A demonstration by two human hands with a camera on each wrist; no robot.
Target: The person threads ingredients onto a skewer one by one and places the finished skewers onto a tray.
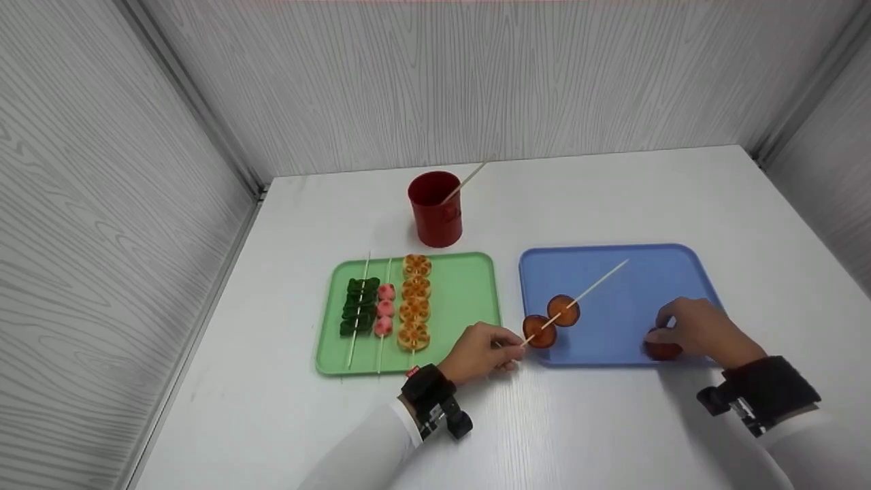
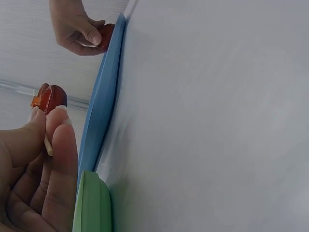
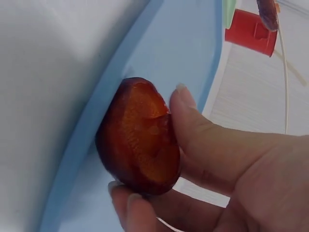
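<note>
My left hand [image 1: 482, 352] pinches the lower end of a wooden skewer [image 1: 599, 280] between thumb and fingers. Two round, dark-rimmed orange-brown food pieces [image 1: 539, 331] are threaded on it, over the left edge of the blue tray [image 1: 612, 354]. In the left wrist view the skewer's blunt tip [image 2: 49, 147] pokes out below the thumb. At the tray's front right, my right hand [image 1: 701, 330] holds a loose reddish-brown piece [image 3: 140, 137] between thumb and fingertips. The right wrist view shows its glossy, dented orange face beside the tray's rim.
Left of the blue tray lies a green tray [image 1: 463, 292] bearing skewers of dark green folded pieces [image 1: 359, 306], pink balls [image 1: 385, 309] and orange-topped flower-shaped slices [image 1: 415, 309]. Behind it stands a red cup [image 1: 437, 221] with a skewer [image 1: 469, 178] leaning in it. Grey panels [image 1: 476, 82] enclose the table.
</note>
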